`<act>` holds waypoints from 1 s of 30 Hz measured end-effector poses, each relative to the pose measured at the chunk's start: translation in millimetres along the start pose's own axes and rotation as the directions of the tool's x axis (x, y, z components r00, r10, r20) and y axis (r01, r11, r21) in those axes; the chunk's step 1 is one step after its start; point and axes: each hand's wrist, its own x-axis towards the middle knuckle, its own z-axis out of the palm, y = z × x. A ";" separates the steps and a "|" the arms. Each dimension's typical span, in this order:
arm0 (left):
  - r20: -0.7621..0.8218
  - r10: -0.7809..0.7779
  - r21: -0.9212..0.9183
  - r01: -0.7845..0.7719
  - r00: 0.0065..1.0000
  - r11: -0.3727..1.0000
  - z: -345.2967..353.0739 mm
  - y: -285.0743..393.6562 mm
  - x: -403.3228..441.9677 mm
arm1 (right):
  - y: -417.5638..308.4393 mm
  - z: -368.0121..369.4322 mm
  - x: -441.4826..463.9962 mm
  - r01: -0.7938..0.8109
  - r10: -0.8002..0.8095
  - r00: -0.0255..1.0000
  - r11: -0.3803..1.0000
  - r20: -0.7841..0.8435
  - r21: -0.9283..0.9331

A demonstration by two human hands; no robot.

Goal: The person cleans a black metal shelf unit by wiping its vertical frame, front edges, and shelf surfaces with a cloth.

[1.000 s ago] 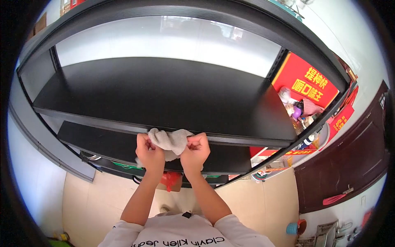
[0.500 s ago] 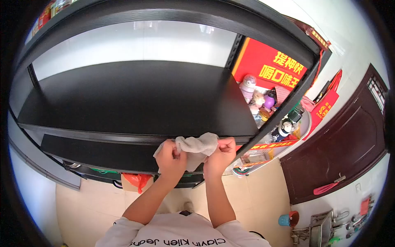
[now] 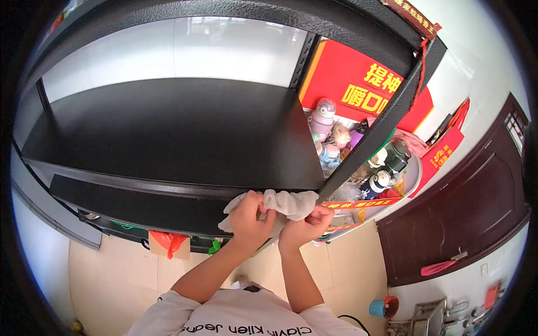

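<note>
A crumpled light-grey cloth (image 3: 291,204) is bunched between my two hands at the front edge of a black shelf (image 3: 168,137), near its right post. My left hand (image 3: 251,219) is closed on the cloth's left part, where a flap hangs past the fingers. On the other side my right hand (image 3: 305,227) grips the right end, its fingers curled. Both hands are in front of the shelf's edge, above the lower black shelf (image 3: 134,207). Whether the cloth touches the edge I cannot tell.
Right of the post (image 3: 375,117) stands a red display box (image 3: 350,78) with several bottles, among them a pink one (image 3: 323,117). A red plastic bag (image 3: 170,242) sits low under the shelves. Further right are a dark door (image 3: 454,207) and a blue bucket (image 3: 377,307).
Both hands have moved slightly right with the cloth, closer to the post. The whole view has shifted, so the shelf and display box appear further left.
</note>
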 end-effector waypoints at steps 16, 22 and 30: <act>-0.216 0.151 0.339 -0.071 0.965 0.938 -171.7 -67.1 34.3 | -26.8 103.4 -134.1 -0.146 0.045 0.850 0.977 0.525 0.153; -0.242 0.170 0.379 -0.068 0.955 0.923 -270.4 -105.6 55.1 | -42.4 170.6 -209.2 -0.133 -0.014 0.786 0.973 0.618 0.190; -0.333 0.127 0.410 0.022 0.935 0.912 -361.9 -150.3 66.8 | -57.3 242.1 -292.6 -0.165 -0.030 0.719 0.963 0.694 0.212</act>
